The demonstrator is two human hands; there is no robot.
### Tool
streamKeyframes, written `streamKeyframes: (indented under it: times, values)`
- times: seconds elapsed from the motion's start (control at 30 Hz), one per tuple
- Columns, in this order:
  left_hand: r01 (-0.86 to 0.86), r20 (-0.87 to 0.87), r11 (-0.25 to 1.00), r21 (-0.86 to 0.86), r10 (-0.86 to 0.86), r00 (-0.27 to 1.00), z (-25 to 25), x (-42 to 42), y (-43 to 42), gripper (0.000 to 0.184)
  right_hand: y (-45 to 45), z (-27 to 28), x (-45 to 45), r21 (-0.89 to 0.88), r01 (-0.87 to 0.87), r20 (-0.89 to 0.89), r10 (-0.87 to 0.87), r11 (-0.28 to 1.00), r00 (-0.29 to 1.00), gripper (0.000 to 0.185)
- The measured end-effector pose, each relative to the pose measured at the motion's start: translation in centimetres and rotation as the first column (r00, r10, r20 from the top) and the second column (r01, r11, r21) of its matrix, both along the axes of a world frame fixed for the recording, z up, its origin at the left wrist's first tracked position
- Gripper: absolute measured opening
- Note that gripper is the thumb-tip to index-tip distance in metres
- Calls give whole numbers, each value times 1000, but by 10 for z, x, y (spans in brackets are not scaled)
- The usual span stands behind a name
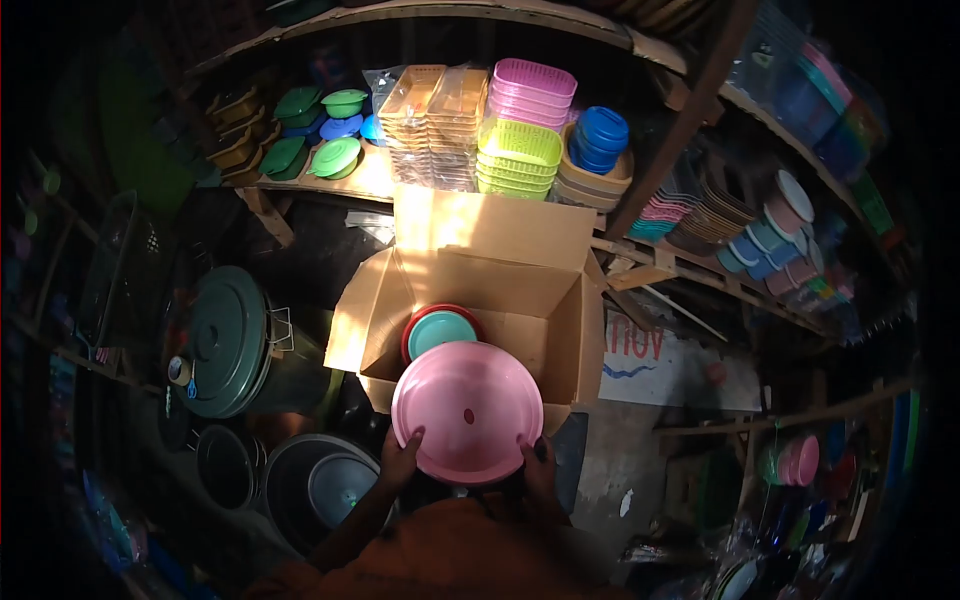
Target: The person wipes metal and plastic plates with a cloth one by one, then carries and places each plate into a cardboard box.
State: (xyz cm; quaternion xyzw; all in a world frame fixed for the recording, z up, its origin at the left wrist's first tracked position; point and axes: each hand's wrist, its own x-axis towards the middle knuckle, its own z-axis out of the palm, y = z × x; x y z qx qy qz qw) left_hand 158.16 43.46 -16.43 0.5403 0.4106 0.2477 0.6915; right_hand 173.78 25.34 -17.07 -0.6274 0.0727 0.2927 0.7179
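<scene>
A round pink basin (468, 390) is held level in front of me, its inside facing up with a small dark mark in the middle. My left hand (402, 456) grips its near left rim with the thumb over the edge. On the near right rim, my right hand (538, 462) is closed the same way. Just beyond stands an open cardboard box (490, 285) with its flaps spread. Inside it, at the left, a turquoise basin (443, 328) sits within a red basin (410, 335). The pink basin hides the box's near edge and part of those basins.
A large dark green lidded bin (222, 340) stands left, with tape (179, 371) on its lid. Dark tubs (290, 490) sit at lower left. Behind the box, a shelf (375, 180) carries stacked pink baskets (533, 90), green baskets (518, 150) and lidded bowls (335, 157).
</scene>
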Motion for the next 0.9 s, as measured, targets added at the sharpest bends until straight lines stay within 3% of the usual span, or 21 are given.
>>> streamKeyframes:
  times: [0.07, 0.13, 0.27, 0.33, 0.4, 0.47, 0.5, 0.6, 0.63, 0.67, 0.73, 0.8, 0.87, 0.9]
  values:
    - [-25, 1, 998, -51, 25, 1000, -4, 19, 11, 35, 2, -39, 30, -260, -211, 198, 265, 942, 944, 35]
    - [-177, -72, 970, -167, 167, 983, 9, 37, 24, 33, 10, -69, 51, -315, -246, 225, 324, 917, 919, 35]
    - [-166, -219, 983, -73, 146, 965, -9, 48, 51, 34, 42, -59, 97, -261, -474, 127, 516, 841, 847, 41]
    - [-132, -269, 991, -30, 119, 956, -21, 55, 64, 36, 64, -49, 117, -383, -578, 107, 656, 721, 747, 47]
    - [-100, -441, 978, 183, 173, 881, -33, 60, 72, 35, 74, -93, 125, -407, -562, 72, 638, 720, 766, 49]
    - [-35, -481, 991, 130, 94, 871, -66, 58, 94, 39, 97, -122, 150, -487, -628, 45, 736, 607, 676, 50]
    - [0, -501, 998, 69, 35, 865, -76, 63, 103, 40, 116, -109, 164, -527, -694, -117, 767, 491, 631, 52]
    - [46, -464, 998, 40, -22, 885, -142, 73, 134, 41, 139, -196, 176, -527, -641, -33, 740, 558, 671, 50]
    - [107, -548, 990, 93, -38, 835, -159, 84, 151, 38, 152, -210, 178, -519, -608, 17, 718, 601, 696, 47]
    - [181, -631, 975, 129, -59, 773, -177, 94, 168, 35, 163, -226, 177, -522, -614, -5, 718, 592, 696, 47]
    - [218, -696, 976, 16, -146, 703, -226, 109, 198, 30, 183, -260, 180, -562, -584, -23, 694, 586, 719, 45]
    - [170, -762, 985, -27, -130, 635, -281, 120, 220, 29, 195, -304, 176, -600, -587, -29, 719, 543, 694, 44]
    - [193, -775, 981, 21, -107, 623, -316, 128, 232, 29, 211, -338, 171, -752, -498, 1, 757, 431, 654, 42]
    - [208, -782, 976, 58, -85, 617, -341, 128, 237, 29, 216, -359, 168, -740, -508, -36, 728, 440, 684, 39]
